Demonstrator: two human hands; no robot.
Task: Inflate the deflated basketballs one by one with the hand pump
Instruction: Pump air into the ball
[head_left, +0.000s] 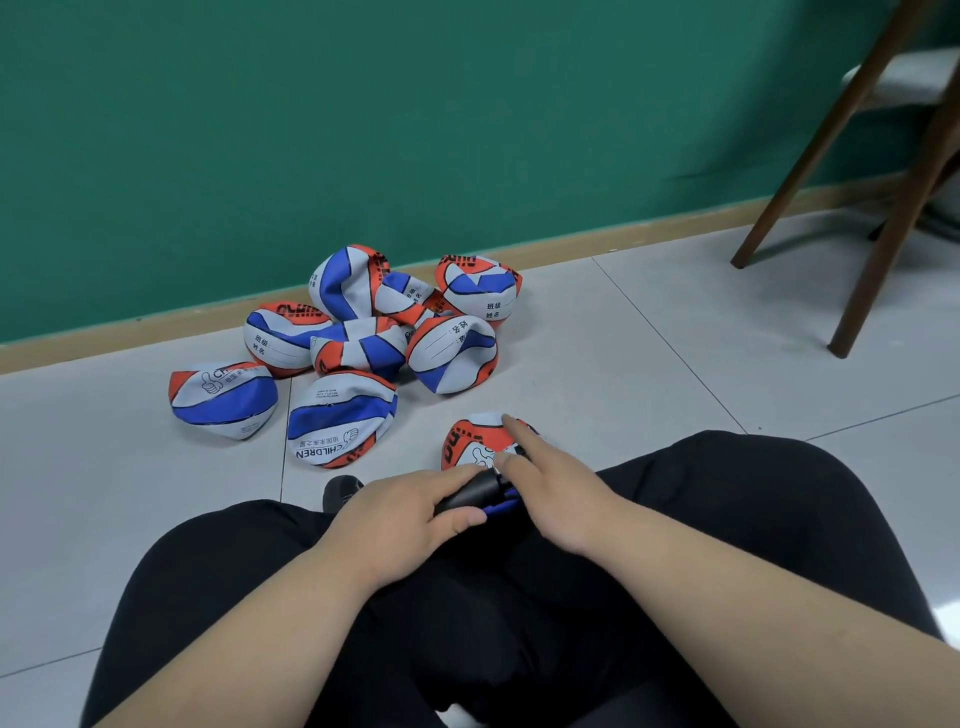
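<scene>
Centrally, the person is sitting with knees in black trousers spread apart, and both bare forearms are reaching forward between them. The left hand is lying palm down, its fingers and thumb curling round a black cylindrical hand pump with a blue part and gripping the barrel, which is pointing up and to the right. The right hand is lying just beside the pump's front end. Its index finger is stretching straight across a crumpled red, white and blue deflated basketball, which is resting on the pale grey tiled floor just beyond the hands. The thumb is sitting at the pump's tip, and whether it is pinching anything cannot be told. Farther off, a heap of similar deflated basketballs is lying near the light wooden skirting under a green wall. Dark brown wooden chair legs are standing at upper right.
</scene>
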